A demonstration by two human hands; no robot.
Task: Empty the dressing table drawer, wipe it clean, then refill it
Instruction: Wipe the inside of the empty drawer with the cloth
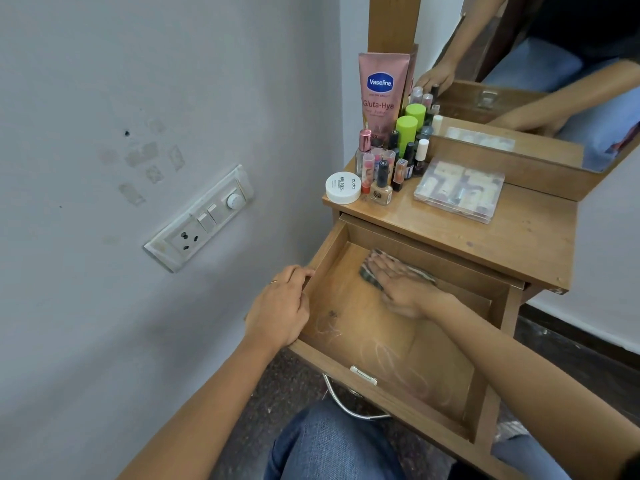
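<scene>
The wooden drawer (420,393) of the dressing table stands pulled out, with only dusty streaks and a few hairs on its floor. My right hand (401,285) lies flat, fingers straight, pressing a dark striped cloth (420,271) onto the drawer floor near its back wall; the hand is blurred. My left hand (280,306) grips the drawer's left side wall, fingers curled over its top edge. On the table top stand a pink Vaseline tube (381,95), several nail polish bottles (382,181), a white jar (343,187) and a clear plastic box (459,190).
A mirror (540,74) rises behind the table top and reflects my arms. The grey wall with a switchboard (201,220) is close on the left. My knee in jeans (332,445) and a metal stool frame (346,407) sit under the drawer front.
</scene>
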